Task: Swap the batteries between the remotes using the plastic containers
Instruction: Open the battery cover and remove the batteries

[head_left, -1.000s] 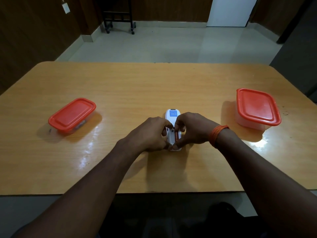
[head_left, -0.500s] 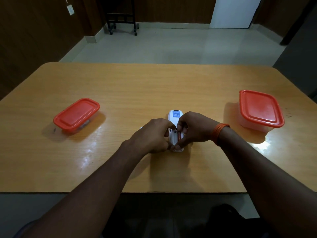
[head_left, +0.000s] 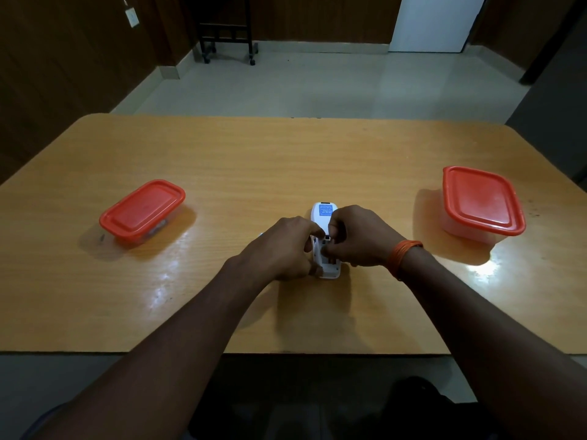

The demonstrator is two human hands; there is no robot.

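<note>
A white remote (head_left: 321,212) lies back-up in the middle of the wooden table (head_left: 286,160), a blue label near its far end. Its battery bay is open under my fingers. My left hand (head_left: 282,249) grips the remote's left side and near end. My right hand (head_left: 359,238), an orange thread band at its wrist, has its fingertips down in the bay; whether they pinch a battery is hidden. Two clear plastic containers with red lids stand shut: a flat one (head_left: 143,211) at the left, a taller one (head_left: 481,201) at the right.
A small pale object (head_left: 261,234) peeks out just behind my left hand. The table's near edge runs below my forearms. Beyond the table are a tiled floor, a dark wheeled stand (head_left: 227,30) and a white door (head_left: 435,22).
My right fingers have moved from the red battery at the bay's right side deeper into the bay. That battery no longer shows. The left hand keeps its grip.
</note>
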